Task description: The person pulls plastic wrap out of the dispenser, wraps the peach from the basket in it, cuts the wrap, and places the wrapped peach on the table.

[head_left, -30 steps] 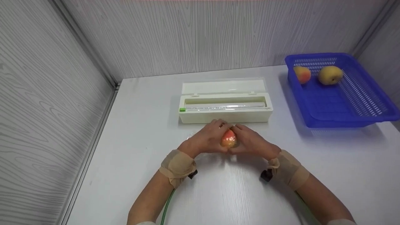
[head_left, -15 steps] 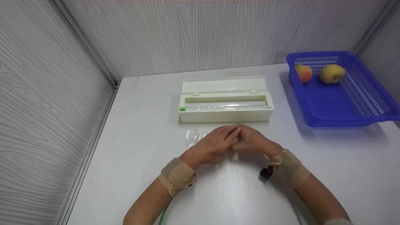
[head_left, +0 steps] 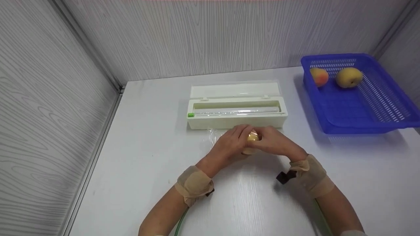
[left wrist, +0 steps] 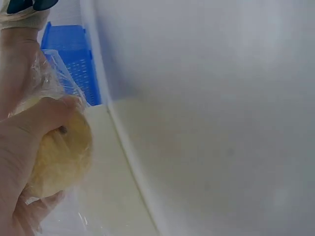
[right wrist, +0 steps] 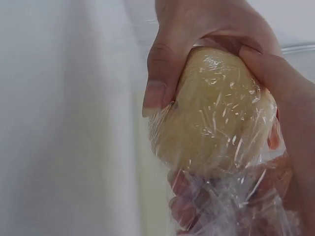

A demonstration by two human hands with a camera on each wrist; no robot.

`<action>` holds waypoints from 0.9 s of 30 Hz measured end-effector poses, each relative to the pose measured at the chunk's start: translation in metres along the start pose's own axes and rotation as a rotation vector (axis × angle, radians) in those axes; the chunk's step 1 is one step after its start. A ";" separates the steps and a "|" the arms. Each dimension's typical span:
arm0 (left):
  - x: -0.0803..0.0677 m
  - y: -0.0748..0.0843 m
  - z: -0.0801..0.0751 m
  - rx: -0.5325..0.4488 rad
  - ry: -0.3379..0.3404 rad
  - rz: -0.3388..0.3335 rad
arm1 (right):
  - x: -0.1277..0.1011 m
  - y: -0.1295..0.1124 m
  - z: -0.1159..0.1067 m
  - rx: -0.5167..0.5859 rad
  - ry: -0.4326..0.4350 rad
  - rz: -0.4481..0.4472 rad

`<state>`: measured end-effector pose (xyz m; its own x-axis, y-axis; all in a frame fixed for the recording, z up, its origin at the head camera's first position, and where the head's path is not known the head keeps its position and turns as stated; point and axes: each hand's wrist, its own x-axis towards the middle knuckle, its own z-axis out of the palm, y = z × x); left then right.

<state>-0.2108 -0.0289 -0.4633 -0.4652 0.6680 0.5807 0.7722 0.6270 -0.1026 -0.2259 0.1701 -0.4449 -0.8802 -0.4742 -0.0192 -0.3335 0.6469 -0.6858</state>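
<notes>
A yellow pear (head_left: 252,136) wrapped in clear cling film (right wrist: 231,113) is held between both hands, in front of a white film dispenser. In the head view my left hand (head_left: 229,142) covers its left side, with fingers over the top. My right hand (head_left: 274,142) grips it from the right, thumb across the front. The right wrist view shows crinkled film bunched below the pear (right wrist: 211,108) and shiny folds over its skin. Some loose film (head_left: 212,136) sticks out left of the left hand. The left wrist view shows the pear's dark stem spot beside a thumb.
The white film dispenser (head_left: 236,122) stands lid up behind the hands, a film roll (head_left: 236,110) inside and a green slider (head_left: 191,114) at its left end. At the right sits a blue basket (head_left: 361,127) with two pears (head_left: 349,77). Walls bound the table's back and sides.
The pear has been turned: its red side faced up a second ago, its yellow side now. Both hands have shifted slightly right, and the left fingers have moved over the film.
</notes>
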 end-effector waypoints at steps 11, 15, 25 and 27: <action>0.042 -0.008 -0.021 -0.379 0.222 -0.157 | -0.017 -0.034 -0.044 0.042 0.354 -0.062; 0.055 -0.006 -0.027 -0.480 0.278 -0.169 | -0.023 -0.041 -0.047 0.123 0.561 -0.144; 0.058 0.000 -0.032 -0.801 0.372 -0.147 | -0.034 -0.050 -0.051 0.360 0.707 -0.382; 0.058 0.002 -0.033 -0.823 0.390 -0.148 | -0.034 -0.050 -0.050 0.471 0.684 -0.390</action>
<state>-0.2222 -0.0021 -0.4031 -0.5204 0.3276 0.7886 0.8502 0.1128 0.5142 -0.1962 0.1843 -0.3734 -0.7924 -0.0533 0.6077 -0.6087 0.1337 -0.7820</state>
